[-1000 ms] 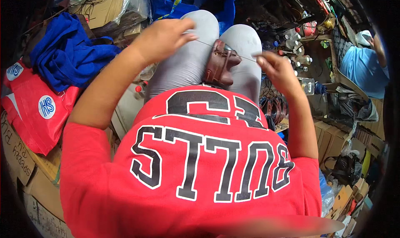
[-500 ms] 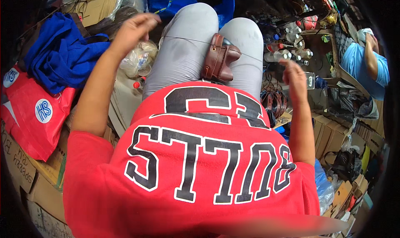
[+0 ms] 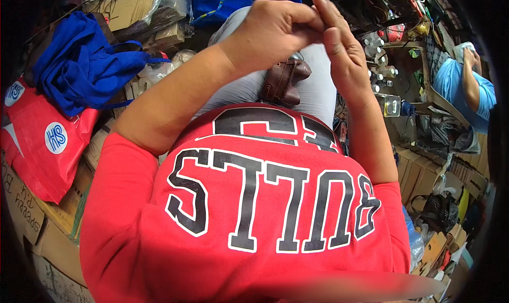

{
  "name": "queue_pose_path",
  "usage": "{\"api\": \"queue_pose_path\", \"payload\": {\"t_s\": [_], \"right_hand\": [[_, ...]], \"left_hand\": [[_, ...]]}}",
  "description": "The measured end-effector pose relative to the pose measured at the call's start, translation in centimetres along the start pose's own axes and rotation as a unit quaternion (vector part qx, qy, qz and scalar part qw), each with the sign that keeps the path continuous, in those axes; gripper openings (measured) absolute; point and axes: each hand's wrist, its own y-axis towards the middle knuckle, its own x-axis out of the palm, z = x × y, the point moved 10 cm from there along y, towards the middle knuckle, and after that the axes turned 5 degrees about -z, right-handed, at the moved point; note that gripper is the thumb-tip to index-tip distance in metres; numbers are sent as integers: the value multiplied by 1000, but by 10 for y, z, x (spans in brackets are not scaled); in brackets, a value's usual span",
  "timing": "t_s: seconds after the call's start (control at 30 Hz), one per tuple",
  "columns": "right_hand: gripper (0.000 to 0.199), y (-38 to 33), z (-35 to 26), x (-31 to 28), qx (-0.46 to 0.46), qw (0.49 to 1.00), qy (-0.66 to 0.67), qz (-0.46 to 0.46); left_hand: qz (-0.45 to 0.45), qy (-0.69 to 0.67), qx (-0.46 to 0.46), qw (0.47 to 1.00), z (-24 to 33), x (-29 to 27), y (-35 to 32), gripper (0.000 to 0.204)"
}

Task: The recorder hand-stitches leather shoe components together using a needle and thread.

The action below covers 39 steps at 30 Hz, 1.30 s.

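Observation:
A brown leather shoe lies on my lap between my grey-trousered thighs. Both hands meet just above it. My left hand is curled into a loose fist with its fingertips pressed against my right hand. My right hand stands with its fingers straight and together, the tips touching the left hand's fingers. Its thumb is hidden, and I cannot see anything held between the hands. My red shirt with large black letters fills the lower half of the view.
A blue cloth bag and a red bag lie on cardboard boxes to my left. Small bottles and a glass jar stand at the right. A person in a blue shirt sits at the far right.
My hands were spread wide apart, a thin thread stretched between them above the shoe a second ago. They have now swung together over the shoe and touch.

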Motion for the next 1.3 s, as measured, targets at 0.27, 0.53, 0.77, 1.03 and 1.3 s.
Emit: {"api": "queue_pose_path", "payload": {"t_s": [0.27,0.53,0.77,1.03,1.3], "right_hand": [[19,-24,32,26,43,893,-438,-96],[9,-64,51,10,141,956,-242,-83],[7,-73,57,7,153,969,-190,-52],[8,-75,61,6,157,972,-171,-45],[8,-76,64,5,160,972,-169,-43]], "left_hand": [[59,171,-54,982,-43,-52,-20,11],[-69,178,41,981,-33,1,-35,17],[-100,168,45,980,-32,14,-33,18],[-118,155,25,981,-34,20,-31,15],[-135,220,46,965,-27,27,-28,9]]}}
